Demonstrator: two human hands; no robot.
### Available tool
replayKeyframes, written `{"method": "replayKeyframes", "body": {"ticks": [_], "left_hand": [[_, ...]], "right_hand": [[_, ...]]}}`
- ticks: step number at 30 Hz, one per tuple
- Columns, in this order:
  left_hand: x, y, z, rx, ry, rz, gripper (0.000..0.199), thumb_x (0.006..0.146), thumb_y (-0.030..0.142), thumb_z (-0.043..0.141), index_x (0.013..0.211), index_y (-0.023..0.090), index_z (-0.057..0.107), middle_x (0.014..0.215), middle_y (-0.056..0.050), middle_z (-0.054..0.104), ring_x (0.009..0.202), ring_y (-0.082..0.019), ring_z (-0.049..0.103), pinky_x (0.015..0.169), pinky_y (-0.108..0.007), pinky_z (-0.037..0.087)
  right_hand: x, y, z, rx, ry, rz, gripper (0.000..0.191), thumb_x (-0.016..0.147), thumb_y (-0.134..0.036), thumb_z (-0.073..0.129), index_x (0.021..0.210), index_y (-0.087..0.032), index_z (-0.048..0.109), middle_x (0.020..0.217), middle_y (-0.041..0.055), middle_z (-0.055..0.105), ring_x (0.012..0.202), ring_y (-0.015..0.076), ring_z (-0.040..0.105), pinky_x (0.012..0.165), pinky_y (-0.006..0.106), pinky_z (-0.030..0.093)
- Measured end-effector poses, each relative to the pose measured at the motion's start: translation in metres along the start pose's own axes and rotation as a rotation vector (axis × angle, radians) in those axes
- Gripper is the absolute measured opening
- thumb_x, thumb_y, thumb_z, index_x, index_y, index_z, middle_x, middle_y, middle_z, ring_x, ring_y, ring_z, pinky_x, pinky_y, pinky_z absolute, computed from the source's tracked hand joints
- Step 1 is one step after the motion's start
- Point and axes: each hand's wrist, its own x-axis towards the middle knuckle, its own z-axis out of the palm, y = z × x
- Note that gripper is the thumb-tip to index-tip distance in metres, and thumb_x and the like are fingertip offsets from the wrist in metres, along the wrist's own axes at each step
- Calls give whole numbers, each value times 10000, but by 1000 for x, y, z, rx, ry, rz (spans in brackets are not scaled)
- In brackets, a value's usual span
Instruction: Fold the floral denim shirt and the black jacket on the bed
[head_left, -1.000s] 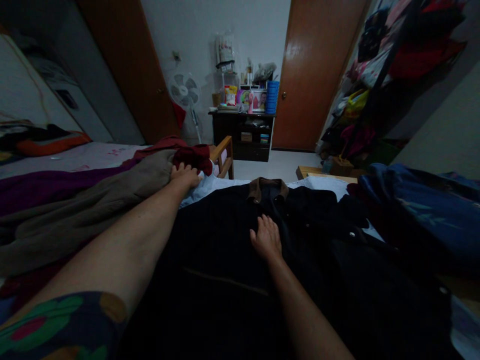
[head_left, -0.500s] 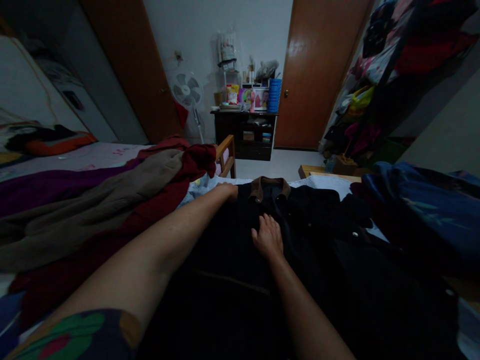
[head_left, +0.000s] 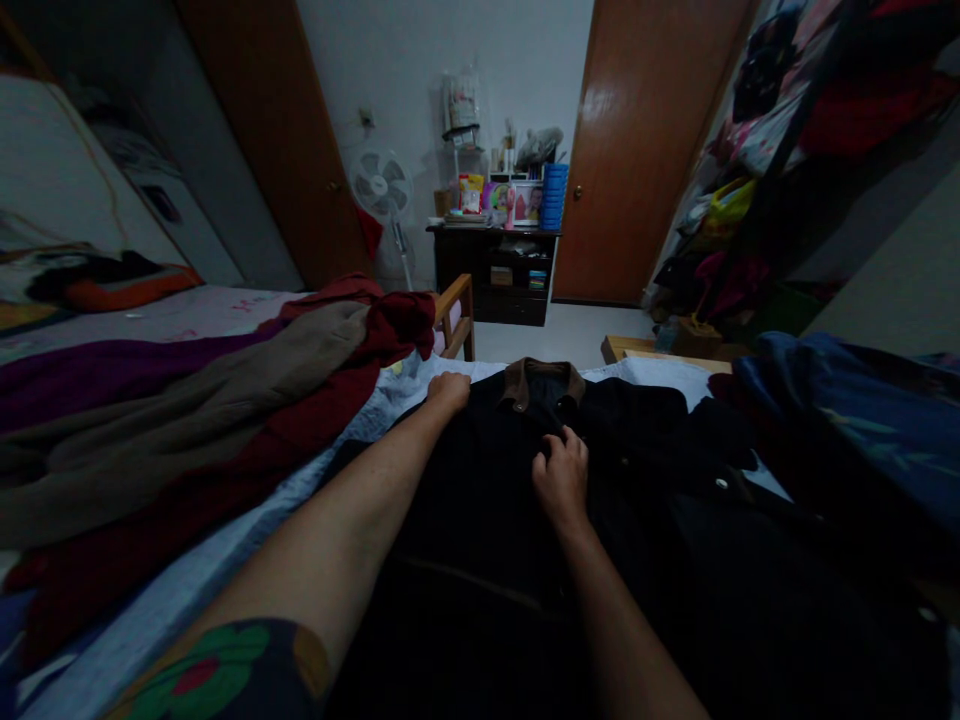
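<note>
A black jacket with a brown collar and pale snap buttons lies spread over a white-blue sheet. My left hand is closed on the jacket's cloth at the shoulder, left of the collar. Below the collar, my right hand rests on the jacket front near its opening edge, its fingers bent and pressed to the cloth. The thumb side of it stands a little apart, and whether cloth is pinched there is too dark to tell.
Grey-brown and dark red garments lie on the left. Folded blue clothes are piled on the right. Beyond the far edge are a wooden chair, a fan and a dark cabinet.
My right hand has moved right, toward the jacket's opening, and its spread fingers have curled. My left hand has shifted slightly left, and more of the sheet shows beside my left arm.
</note>
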Motion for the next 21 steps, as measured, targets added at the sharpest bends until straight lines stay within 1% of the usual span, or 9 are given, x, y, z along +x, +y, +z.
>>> {"method": "replayKeyframes", "body": {"ticks": [3,5,8,10,13,16,18,20,21], "left_hand": [[2,-2,2,-22,-6,-7,389,852,339,540,1219,232,612,1266,-114,623,1168,-275,576,902,-341,477],[2,-4,5,-39,-25,-13,438,807,359,599,1232,251,597,1258,-93,633,1125,-263,605,877,-325,495],[2,-6,10,-62,-31,-45,376,805,322,591,1173,260,637,1222,-96,657,1112,-275,617,878,-337,500],[2,-6,11,-81,-12,-80,360,825,290,553,1172,254,642,1227,-112,655,1143,-288,601,897,-354,491],[8,-6,4,-119,7,-154,402,826,270,537,1219,228,611,1221,-131,656,1131,-293,609,869,-349,501],[21,-10,-9,-164,17,-242,438,818,241,537,1253,211,579,1199,-123,666,1095,-273,630,823,-317,513],[29,-13,-16,-191,34,-302,459,840,229,504,1297,214,537,1209,-120,658,1107,-267,624,823,-318,513],[33,-14,-18,-210,55,-356,470,877,222,446,1346,221,479,1246,-129,628,1148,-269,600,846,-337,508],[33,-14,-17,-217,63,-374,476,889,222,428,1364,219,451,1273,-138,605,1167,-269,588,863,-342,504]], "right_hand": [[1,2,-5,-83,-159,26,354,810,-173,481,1084,-124,701,1328,159,536,1190,326,468,1001,436,387],[3,4,-7,-119,-239,19,372,814,-182,480,1112,-129,694,1332,148,538,1149,326,491,974,421,403],[9,10,-9,-126,-311,-1,401,817,-171,467,1156,-125,676,1314,151,545,1129,309,513,979,393,399],[13,15,-9,-81,-317,-5,415,814,-161,459,1171,-128,669,1304,147,547,1132,292,524,999,374,391],[21,21,-7,91,-266,-1,421,803,-160,453,1165,-135,668,1246,137,572,1132,256,546,1017,337,396],[26,26,-5,319,-208,22,413,787,-191,466,1145,-147,665,1185,128,596,1127,242,562,1001,345,427],[26,27,-1,476,-216,54,443,782,-225,480,1193,-150,627,1240,129,571,1133,240,571,973,355,456],[24,25,4,609,-254,83,525,777,-237,486,1292,-152,546,1368,135,487,1194,232,548,978,350,458],[23,25,7,645,-277,89,573,769,-231,491,1336,-149,501,1428,138,430,1251,230,509,1007,348,438]]}}
